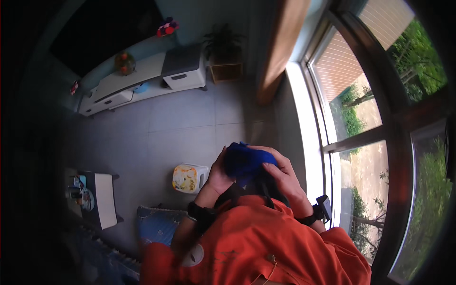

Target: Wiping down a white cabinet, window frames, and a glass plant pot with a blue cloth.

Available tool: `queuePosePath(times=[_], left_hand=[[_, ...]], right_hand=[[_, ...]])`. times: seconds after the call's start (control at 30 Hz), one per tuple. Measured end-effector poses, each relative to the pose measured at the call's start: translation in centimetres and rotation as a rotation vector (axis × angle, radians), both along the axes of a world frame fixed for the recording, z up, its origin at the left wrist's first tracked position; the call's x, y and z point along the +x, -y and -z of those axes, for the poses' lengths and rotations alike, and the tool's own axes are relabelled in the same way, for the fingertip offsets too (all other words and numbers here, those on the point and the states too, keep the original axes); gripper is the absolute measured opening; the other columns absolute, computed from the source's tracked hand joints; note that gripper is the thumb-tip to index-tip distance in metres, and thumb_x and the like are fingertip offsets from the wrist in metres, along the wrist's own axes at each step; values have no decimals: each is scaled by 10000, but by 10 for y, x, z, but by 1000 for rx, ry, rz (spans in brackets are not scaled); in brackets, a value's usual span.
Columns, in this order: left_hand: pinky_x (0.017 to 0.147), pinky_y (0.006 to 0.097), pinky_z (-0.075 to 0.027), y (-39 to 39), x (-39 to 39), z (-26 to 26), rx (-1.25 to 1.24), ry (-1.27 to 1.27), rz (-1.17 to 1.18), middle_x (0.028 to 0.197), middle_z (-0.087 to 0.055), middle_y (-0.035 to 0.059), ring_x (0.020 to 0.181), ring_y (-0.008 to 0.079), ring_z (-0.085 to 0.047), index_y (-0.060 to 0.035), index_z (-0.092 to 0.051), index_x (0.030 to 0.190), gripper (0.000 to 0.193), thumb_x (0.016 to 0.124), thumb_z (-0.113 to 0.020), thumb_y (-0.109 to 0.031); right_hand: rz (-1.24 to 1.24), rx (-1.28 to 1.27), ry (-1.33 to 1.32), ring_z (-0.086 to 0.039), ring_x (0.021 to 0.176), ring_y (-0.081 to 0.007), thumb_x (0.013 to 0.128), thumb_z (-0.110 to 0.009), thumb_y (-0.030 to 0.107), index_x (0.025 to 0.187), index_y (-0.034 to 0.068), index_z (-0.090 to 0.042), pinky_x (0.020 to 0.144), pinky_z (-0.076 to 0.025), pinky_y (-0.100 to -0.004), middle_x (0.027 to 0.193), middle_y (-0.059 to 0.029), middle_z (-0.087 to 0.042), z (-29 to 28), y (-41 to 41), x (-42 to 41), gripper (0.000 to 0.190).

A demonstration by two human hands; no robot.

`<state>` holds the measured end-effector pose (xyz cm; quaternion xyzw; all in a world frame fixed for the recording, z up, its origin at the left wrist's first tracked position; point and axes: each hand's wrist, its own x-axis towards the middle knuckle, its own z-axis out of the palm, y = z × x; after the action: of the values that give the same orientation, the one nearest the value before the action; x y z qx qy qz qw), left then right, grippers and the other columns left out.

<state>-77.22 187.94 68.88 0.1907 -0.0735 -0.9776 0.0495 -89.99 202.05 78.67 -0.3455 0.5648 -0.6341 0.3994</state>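
A bundled blue cloth point(251, 160) is held up in front of my body, between both hands. My left hand point(217, 176) cups its left side, with the fingertips along the edge. On the right, my right hand point(286, 174) grips it, with the thumb across the front and the fingers over the top. Whether the cloth is a garment or a plain piece of fabric, I cannot tell. Black bands circle both wrists, and the right one carries a small dark device point(323, 206). Dark fabric below the cloth is partly hidden.
A plastic stool point(185, 178) with a patterned top stands left of my hands. Further left is a low table point(105, 201) bearing small items. A blue-covered seat point(158, 224) is close by. A white TV cabinet point(185, 78) lies ahead; windows point(349, 135) line the right side.
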Motion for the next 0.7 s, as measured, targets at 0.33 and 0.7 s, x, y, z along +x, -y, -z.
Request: queuePosePath(times=[0.33, 0.7], left_hand=[[967, 394, -409, 132, -51, 3, -295, 209, -371, 1166, -561, 76, 1116, 214, -523, -45, -479, 1230, 550, 923, -398, -495], [634, 274, -445, 301, -117, 10, -854, 775, -134, 766, -601, 73, 718, 102, -549, 24, -614, 849, 493, 917, -473, -443]], right_hand=[[65, 359, -16, -350, 1287, -252, 887, -554, 288, 1380, 43, -313, 1024, -293, -312, 1379, -142, -383, 94, 177, -79, 600], [-228, 384, 836, -517, 1094, -188, 894, -552, 308, 1265, 95, -453, 931, -428, -356, 1200, -70, -530, 104, 384, -160, 439]])
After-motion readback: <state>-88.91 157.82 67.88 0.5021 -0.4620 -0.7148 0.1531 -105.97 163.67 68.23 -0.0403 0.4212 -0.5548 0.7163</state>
